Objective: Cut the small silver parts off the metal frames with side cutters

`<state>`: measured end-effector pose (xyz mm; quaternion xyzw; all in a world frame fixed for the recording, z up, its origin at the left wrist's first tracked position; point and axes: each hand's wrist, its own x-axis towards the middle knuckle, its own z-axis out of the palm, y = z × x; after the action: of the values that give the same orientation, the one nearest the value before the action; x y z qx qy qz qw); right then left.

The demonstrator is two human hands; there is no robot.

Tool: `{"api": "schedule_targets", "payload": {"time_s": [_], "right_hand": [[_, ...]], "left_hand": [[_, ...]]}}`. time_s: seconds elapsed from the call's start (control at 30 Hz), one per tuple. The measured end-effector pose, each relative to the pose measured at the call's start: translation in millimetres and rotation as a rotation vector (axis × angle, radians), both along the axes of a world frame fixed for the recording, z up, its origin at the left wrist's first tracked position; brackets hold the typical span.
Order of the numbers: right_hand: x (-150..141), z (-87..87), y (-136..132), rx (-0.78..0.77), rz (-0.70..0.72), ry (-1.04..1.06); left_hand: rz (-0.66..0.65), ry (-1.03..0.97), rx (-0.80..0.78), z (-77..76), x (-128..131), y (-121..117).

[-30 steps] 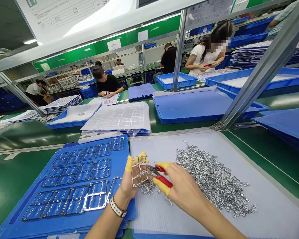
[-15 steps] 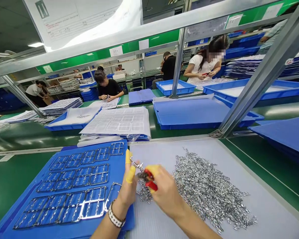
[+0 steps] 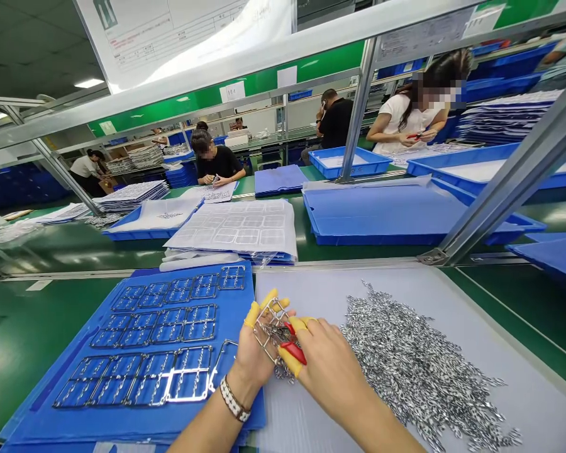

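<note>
My left hand [image 3: 252,355], palm up with yellow finger cots, holds a small silver metal frame [image 3: 258,340] between its fingers. My right hand [image 3: 327,358] grips red-handled pliers [image 3: 294,352], whose jaws reach into the frame; what they pinch is too small to make out. Several similar metal frames [image 3: 188,375] lie in rows on a blue sheet [image 3: 236,418] to the left. To the right, a large heap of small twisted metal links [image 3: 415,358] rests on a pale sheet [image 3: 306,421]. A few more links [image 3: 283,371] show under my hands.
A stack of wrapped sheets [image 3: 236,229] and a blue tray [image 3: 368,217] stand behind the work area. A slanted metal post [image 3: 495,163] rises at the right. Other people sit at work across the bench.
My left hand has turned its palm upward, so the frame now shows more face-on. The pliers have shifted against it. The whole view has swung slightly left.
</note>
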<state>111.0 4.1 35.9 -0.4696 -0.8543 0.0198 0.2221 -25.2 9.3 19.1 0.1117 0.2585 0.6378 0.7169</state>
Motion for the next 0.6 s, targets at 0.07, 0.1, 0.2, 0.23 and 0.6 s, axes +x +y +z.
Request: {"api": "schedule_targets", "payload": {"time_s": [0.07, 0.1, 0.2, 0.23, 0.6], "right_hand": [[-1, 2.1, 4, -0.030, -0.017, -0.064], [-3, 2.8, 4, -0.044, -0.022, -0.084], [-7, 4.6, 4, -0.091, -0.036, -0.121], [-7, 5.5, 4, -0.102, -0.038, -0.131], [-8, 14.3, 6, -0.134, -0.024, -0.197]], "left_hand": [[-0.004, 0.017, -0.002, -2.8, 2, 0], [-0.005, 0.025, -0.002, -4.2, 3, 0], [-0.008, 0.052, 0.004, -8.1, 3, 1], [-0.007, 0.060, 0.008, -9.2, 2, 1], [0.016, 0.175, 0.027, -14.5, 2, 0]]}}
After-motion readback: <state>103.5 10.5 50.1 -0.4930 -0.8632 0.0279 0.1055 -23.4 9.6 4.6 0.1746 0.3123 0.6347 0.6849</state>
